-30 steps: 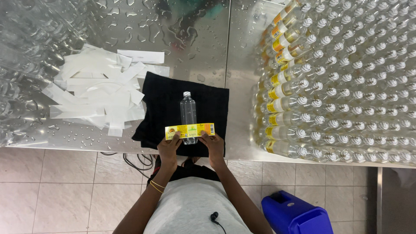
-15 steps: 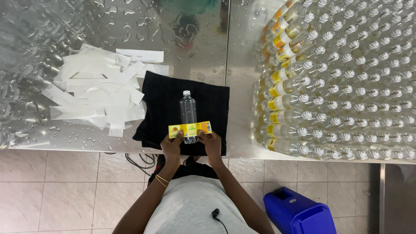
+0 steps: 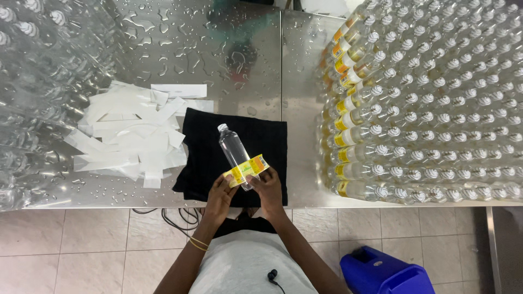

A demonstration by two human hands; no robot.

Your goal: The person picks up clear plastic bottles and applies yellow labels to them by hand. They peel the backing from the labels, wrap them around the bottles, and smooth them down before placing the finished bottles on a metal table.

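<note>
A clear plastic bottle (image 3: 232, 148) with a white cap lies on a black cloth (image 3: 210, 158) on the wet steel table. A yellow label (image 3: 248, 170) is wrapped over the bottle's lower part. My left hand (image 3: 220, 194) holds the label's left end against the bottle. My right hand (image 3: 266, 188) grips the label's right end and the bottle's base. The bottle is tilted, with its cap toward the upper left.
A heap of white backing strips (image 3: 128, 136) lies left of the cloth. Several rows of capped, labelled bottles (image 3: 430, 103) fill the table's right side. Wrapped clear bottles (image 3: 32, 81) are stacked at the far left. A blue bin (image 3: 384, 271) stands on the tiled floor.
The label, held flat across the bottle before, is now wrapped closer round it. The bottle has tilted, cap toward the left, and both hands have closed in on it.
</note>
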